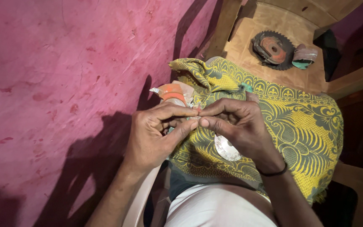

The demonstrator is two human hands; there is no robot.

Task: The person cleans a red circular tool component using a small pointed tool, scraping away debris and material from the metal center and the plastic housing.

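Both hands [198, 126] pinch small orange-tipped piece [196, 110] (mostly hidden).

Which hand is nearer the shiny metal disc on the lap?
Right. The right hand lies over the metal disc, covering its upper edge; the left hand is off to the disc's left, apart from it.

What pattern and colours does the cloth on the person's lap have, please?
The cloth is yellow and green with leaf and floral motifs, seen in the head view.
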